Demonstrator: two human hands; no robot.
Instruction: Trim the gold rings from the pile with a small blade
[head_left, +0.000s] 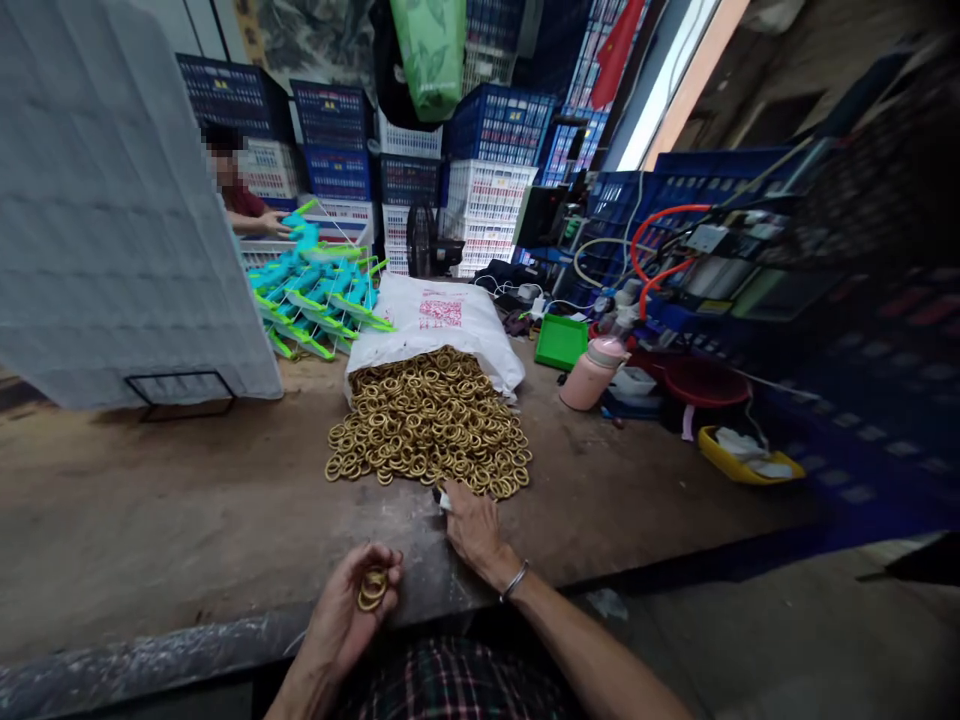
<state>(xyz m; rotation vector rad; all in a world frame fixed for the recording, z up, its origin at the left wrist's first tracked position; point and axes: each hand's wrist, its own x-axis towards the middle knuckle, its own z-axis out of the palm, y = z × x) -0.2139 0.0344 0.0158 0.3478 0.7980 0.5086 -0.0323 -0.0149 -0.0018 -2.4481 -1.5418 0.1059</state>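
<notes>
My left hand is cupped, palm up, near the front edge of the table, with its fingers curled round a few gold-coloured metal rings. Ahead of it, my right hand reaches to the front edge of a large heap of the same rings. Its fingers are bent together; a small black-and-white piece shows at the fingertips, too small to name. The heap spills from the mouth of a white woven sack lying on its side, with red print on it.
A pale panel stands at the left, by a black wire stand. Teal-and-green frames are stacked behind, beside another person. To the right are a green tray, a pink bottle and a yellow dish.
</notes>
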